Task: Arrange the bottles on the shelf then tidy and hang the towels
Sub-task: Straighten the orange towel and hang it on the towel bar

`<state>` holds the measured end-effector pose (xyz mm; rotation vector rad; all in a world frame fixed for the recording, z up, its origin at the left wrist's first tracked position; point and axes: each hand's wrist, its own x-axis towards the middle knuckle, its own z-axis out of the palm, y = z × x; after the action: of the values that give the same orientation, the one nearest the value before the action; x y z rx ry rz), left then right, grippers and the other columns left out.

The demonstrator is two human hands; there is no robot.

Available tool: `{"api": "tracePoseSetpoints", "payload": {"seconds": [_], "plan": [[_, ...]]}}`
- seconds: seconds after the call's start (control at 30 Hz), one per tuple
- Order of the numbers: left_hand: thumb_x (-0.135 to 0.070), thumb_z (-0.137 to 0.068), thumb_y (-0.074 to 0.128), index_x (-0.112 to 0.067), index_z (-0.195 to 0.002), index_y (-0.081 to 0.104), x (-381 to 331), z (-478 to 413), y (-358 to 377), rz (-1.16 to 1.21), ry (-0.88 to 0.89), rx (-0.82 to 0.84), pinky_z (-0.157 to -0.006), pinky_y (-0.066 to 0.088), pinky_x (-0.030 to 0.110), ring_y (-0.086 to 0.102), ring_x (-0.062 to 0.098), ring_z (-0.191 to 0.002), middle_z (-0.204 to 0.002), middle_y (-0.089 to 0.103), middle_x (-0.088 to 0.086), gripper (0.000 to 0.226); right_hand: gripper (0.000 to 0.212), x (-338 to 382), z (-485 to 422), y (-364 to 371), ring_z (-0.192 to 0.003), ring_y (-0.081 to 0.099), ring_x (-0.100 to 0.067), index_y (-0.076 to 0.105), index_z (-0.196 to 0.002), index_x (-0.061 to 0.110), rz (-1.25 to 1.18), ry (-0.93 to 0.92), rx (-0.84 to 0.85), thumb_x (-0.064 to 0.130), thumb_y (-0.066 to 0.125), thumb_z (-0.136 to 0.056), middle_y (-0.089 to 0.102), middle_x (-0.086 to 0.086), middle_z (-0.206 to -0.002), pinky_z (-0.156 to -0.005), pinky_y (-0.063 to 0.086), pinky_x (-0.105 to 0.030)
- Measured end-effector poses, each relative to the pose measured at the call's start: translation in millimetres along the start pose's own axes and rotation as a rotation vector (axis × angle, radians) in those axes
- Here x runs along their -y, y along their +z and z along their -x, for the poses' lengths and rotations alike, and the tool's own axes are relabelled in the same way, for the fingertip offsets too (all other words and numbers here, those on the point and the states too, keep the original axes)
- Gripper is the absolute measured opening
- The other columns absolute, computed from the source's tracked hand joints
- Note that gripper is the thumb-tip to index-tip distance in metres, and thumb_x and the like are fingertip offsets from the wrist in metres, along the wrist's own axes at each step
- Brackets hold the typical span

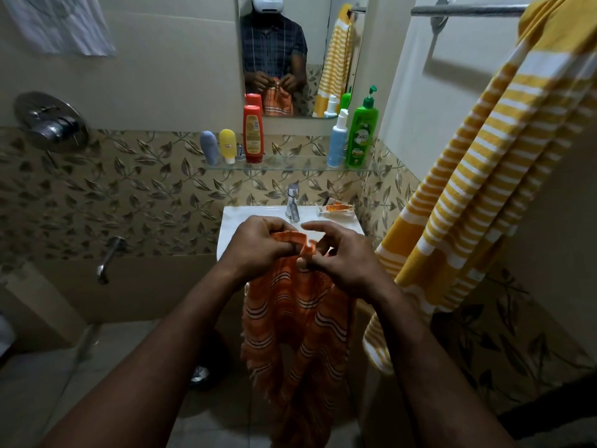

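An orange striped towel [300,324] hangs down in front of the sink, held at its top edge by both hands. My left hand [255,244] grips the bunched top edge. My right hand [339,253] pinches the edge beside it, close to the left hand. On the glass shelf [290,164] stand several bottles: a grey one [209,147], a yellow one [227,145], a red one [253,134], a blue-and-white spray bottle [338,140] and a green pump bottle [361,130]. A yellow-and-white striped towel [478,176] hangs from the rail [465,9] at the right.
The white sink [239,218] with its tap [293,202] lies just beyond my hands; an orange tube [337,207] rests on its rim. A mirror [290,50] is above the shelf. At the left wall are a shower valve [51,121] and a spout [108,260].
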<state>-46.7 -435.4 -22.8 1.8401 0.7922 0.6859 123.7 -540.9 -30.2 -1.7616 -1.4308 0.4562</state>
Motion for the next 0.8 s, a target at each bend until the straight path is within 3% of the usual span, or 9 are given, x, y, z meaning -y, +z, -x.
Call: {"api": "tracePoseSetpoints", "payload": {"seconds": [0.1, 0.23, 0.37, 0.43, 0.5, 0.57, 0.67, 0.73, 0.8], "plan": [[-0.003, -0.081, 0.078, -0.020, -0.088, 0.080, -3, -2, 5, -0.029, 0.049, 0.039, -0.082, 0.064, 0.050, 0.077, 0.028, -0.082, -0.084, 0.079, 0.007, 0.018, 0.018, 4, -7, 3, -0.075, 0.064, -0.007, 0.079, -0.095, 0.025, 0.093, -0.054, 0.044, 0.024, 0.089, -0.080, 0.073, 0.005, -0.081, -0.068, 0.052, -0.031], [-0.038, -0.073, 0.086, -0.029, -0.090, 0.076, 5, -8, -3, -0.079, 0.043, 0.005, -0.078, 0.061, 0.054, 0.074, 0.034, -0.082, -0.086, 0.077, 0.009, 0.021, 0.006, -5, -11, -8, -0.070, 0.061, -0.002, 0.081, -0.088, 0.024, 0.158, -0.029, -0.033, 0.022, 0.084, -0.084, 0.075, 0.006, -0.081, -0.064, 0.046, -0.023], [-0.028, -0.084, 0.086, -0.021, -0.083, 0.079, 21, -8, -17, -0.249, -0.048, 0.051, -0.078, 0.060, 0.048, 0.073, 0.021, -0.077, -0.077, 0.076, 0.000, 0.010, 0.010, -17, -12, -24, -0.074, 0.063, -0.001, 0.081, -0.088, 0.026, 0.077, 0.048, -0.188, 0.016, 0.083, -0.086, 0.075, 0.008, -0.085, -0.060, 0.041, -0.011], [-0.025, -0.086, 0.084, -0.021, -0.079, 0.079, 28, -7, -21, -0.285, -0.054, -0.013, -0.073, 0.059, 0.043, 0.070, 0.017, -0.072, -0.074, 0.074, -0.003, 0.010, 0.013, -21, -13, -28, -0.074, 0.063, -0.002, 0.078, -0.084, 0.028, 0.059, 0.085, -0.216, 0.017, 0.084, -0.086, 0.073, 0.009, -0.084, -0.058, 0.042, -0.009], [-0.019, -0.089, 0.082, -0.016, -0.081, 0.079, 33, -8, -22, -0.190, -0.032, -0.121, -0.075, 0.058, 0.045, 0.069, 0.022, -0.078, -0.086, 0.074, 0.002, 0.009, 0.009, -22, -16, -28, -0.075, 0.064, -0.001, 0.079, -0.089, 0.027, 0.089, 0.133, -0.184, 0.020, 0.084, -0.087, 0.074, 0.009, -0.086, -0.056, 0.042, -0.008], [-0.011, -0.093, 0.076, -0.012, -0.084, 0.078, 32, -10, -19, 0.069, -0.021, -0.206, -0.074, 0.058, 0.044, 0.069, 0.025, -0.078, -0.092, 0.074, 0.009, 0.010, 0.010, -22, -17, -23, -0.079, 0.068, -0.005, 0.079, -0.096, 0.025, 0.124, 0.162, -0.145, 0.024, 0.084, -0.087, 0.076, 0.008, -0.089, -0.063, 0.050, -0.015], [-0.009, -0.098, 0.069, -0.010, -0.090, 0.075, 19, -12, -8, 0.315, -0.009, -0.223, -0.062, 0.053, 0.025, 0.068, 0.013, -0.067, -0.079, 0.074, 0.008, 0.011, 0.029, -17, -19, -13, -0.079, 0.071, -0.004, 0.075, -0.108, 0.029, 0.103, 0.104, -0.088, 0.029, 0.089, -0.082, 0.076, 0.006, -0.087, -0.070, 0.057, -0.021], [-0.013, -0.100, 0.068, -0.011, -0.095, 0.077, 14, -14, 1, 0.272, 0.033, -0.161, -0.066, 0.058, 0.027, 0.074, 0.016, -0.075, -0.086, 0.078, 0.007, 0.010, 0.037, -8, -19, -6, -0.071, 0.067, 0.003, 0.072, -0.113, 0.033, 0.050, 0.013, -0.027, 0.030, 0.090, -0.081, 0.074, 0.006, -0.078, -0.062, 0.050, -0.013], [-0.015, -0.099, 0.069, -0.021, -0.095, 0.080, 11, -15, 7, 0.129, 0.108, -0.068, -0.077, 0.062, 0.033, 0.077, 0.019, -0.086, -0.092, 0.080, 0.003, 0.013, 0.032, -1, -21, 0, -0.068, 0.066, 0.000, 0.075, -0.111, 0.030, 0.011, -0.075, -0.011, 0.030, 0.089, -0.082, 0.073, 0.005, -0.077, -0.059, 0.049, -0.016]]}}
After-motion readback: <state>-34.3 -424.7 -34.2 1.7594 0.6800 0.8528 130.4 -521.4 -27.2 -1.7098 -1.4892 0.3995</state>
